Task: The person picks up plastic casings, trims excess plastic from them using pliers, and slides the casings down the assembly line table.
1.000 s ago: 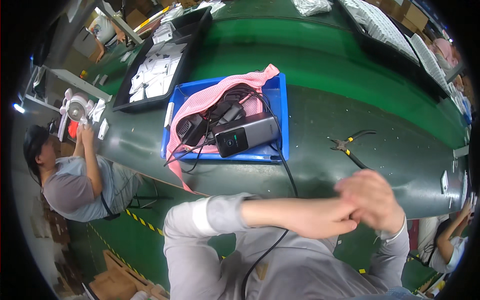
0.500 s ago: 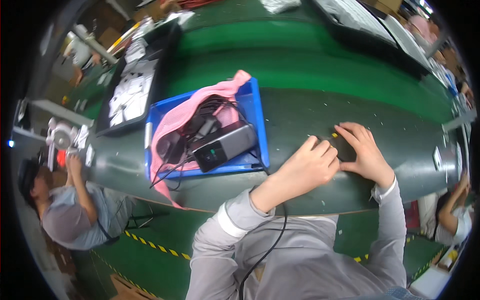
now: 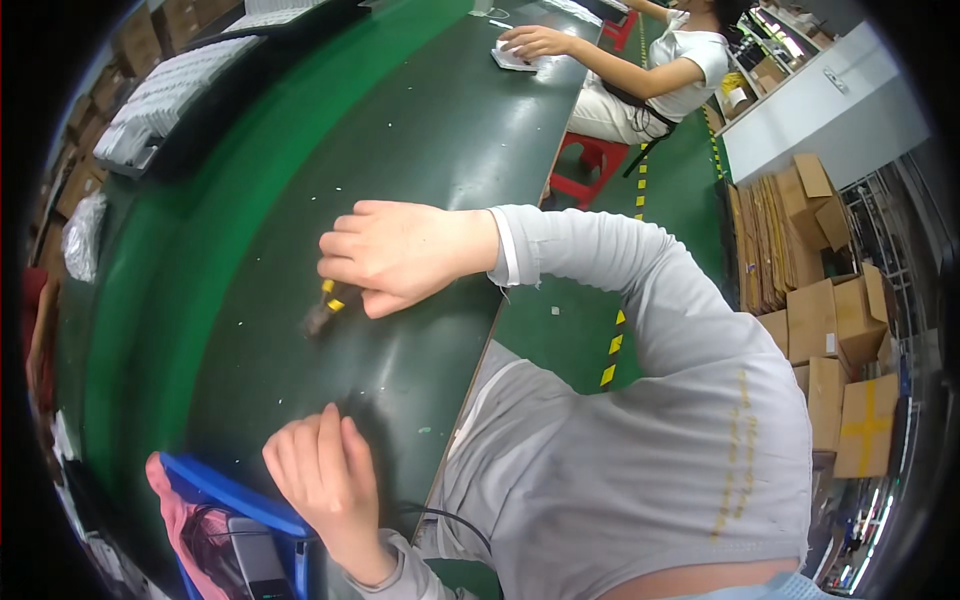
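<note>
right hand: the right hand [image 3: 405, 255] has come off the spot where both hands were pressed together half a second ago; it now lies as a fist on the table [image 3: 470, 130], its grip closed round a small tool [image 3: 325, 308].
tool: yellow-marked handles just under the fingers, dark metal nose poking out to the left, resting on the table surface; likely small pliers or cutters, too blurred to say which.
left hand: the left hand [image 3: 325, 480] has parted from the right one and sits nearer the blue tray [image 3: 225, 490]; fingers curled, resting on the table by the tray's rim; whether its grip holds anything cannot be told.
meaning: judged from this, the tool has been picked up and work with it is starting.
materials: table is a dark green, smooth, faintly shiny mat with pale specks; tray is hard blue plastic with a pink cloth [image 3: 180, 520] and a dark boxy device [image 3: 255, 565] inside.
view: the camera has swung round since then, so the tray now lies at the lower left.
</note>
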`<state>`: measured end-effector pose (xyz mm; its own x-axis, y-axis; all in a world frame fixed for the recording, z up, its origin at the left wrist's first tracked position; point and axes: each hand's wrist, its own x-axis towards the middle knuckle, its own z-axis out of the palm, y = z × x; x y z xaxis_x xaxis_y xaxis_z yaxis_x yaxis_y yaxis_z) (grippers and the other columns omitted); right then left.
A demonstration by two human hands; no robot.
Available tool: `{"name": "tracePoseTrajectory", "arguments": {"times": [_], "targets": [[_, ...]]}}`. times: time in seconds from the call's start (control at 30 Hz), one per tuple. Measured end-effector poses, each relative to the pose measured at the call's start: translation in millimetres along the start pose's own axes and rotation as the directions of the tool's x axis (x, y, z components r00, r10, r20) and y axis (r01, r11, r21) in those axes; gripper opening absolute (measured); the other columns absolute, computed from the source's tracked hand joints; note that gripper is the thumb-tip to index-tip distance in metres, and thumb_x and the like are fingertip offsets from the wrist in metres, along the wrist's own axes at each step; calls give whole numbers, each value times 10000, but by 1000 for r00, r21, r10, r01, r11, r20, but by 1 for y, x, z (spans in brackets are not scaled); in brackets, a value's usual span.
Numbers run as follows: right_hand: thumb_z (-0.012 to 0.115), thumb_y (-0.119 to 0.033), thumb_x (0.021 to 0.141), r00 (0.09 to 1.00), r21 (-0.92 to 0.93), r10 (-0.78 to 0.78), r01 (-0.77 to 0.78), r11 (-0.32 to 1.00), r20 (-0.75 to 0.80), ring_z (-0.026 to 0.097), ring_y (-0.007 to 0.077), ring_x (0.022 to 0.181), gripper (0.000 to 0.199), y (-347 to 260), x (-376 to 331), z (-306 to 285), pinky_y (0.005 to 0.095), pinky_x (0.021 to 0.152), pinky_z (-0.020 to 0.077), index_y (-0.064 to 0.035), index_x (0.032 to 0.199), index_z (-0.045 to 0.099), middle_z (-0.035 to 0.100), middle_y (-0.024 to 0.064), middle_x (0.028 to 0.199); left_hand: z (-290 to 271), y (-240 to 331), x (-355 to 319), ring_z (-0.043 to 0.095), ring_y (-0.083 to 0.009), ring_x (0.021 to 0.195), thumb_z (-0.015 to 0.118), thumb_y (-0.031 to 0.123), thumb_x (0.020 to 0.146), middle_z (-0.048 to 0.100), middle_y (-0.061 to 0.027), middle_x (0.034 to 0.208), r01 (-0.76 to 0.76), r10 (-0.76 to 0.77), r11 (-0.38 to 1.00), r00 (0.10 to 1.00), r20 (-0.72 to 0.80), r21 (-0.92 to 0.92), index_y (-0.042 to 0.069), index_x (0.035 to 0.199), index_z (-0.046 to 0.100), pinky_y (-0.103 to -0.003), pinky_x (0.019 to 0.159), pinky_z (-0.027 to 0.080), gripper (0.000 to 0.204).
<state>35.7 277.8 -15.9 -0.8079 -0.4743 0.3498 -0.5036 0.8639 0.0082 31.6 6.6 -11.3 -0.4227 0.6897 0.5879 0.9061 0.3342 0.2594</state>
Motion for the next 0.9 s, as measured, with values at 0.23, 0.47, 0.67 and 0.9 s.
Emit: {"name": "tracePoseTrajectory", "arguments": {"times": [0.23,0.47,0.67,0.9], "targets": [[701,-375,835,976,240,164,-196,951,146,637,274,823,321,22,-18,21,397,683,528,-100,974,611,616,86,927,0,-9,1,566,-300,769,673,-49,792,590,-138,829,-8,8,1000,1000,26,1,-44,938,637,-415,742,444,150],[783,-395,724,709,-77,687,-703,707,-161,540,309,1070,624,204,-90,-21,398,889,442,-81,1180,496,534,141,1153,1,-11,1,566,-297,768,662,-46,799,589,-136,826,30,-31,999,998,46,19,-47,948,635,-414,730,436,151],[866,-496,613,451,-187,893,-878,441,-13,404,353,1316,1095,346,-220,-77,408,1092,319,-14,1427,313,415,233,1406,2,-12,1,583,-292,771,711,-21,721,599,-120,819,103,-97,993,988,117,-49,-28,936,642,-408,735,437,226],[872,-469,634,410,-106,865,-884,455,290,393,350,1376,1110,402,-235,-73,381,1138,297,-5,1489,337,428,254,1458,-2,-8,9,584,-270,768,723,-4,707,610,-98,820,179,-176,984,964,197,3,-24,905,651,-395,736,434,212]]}}
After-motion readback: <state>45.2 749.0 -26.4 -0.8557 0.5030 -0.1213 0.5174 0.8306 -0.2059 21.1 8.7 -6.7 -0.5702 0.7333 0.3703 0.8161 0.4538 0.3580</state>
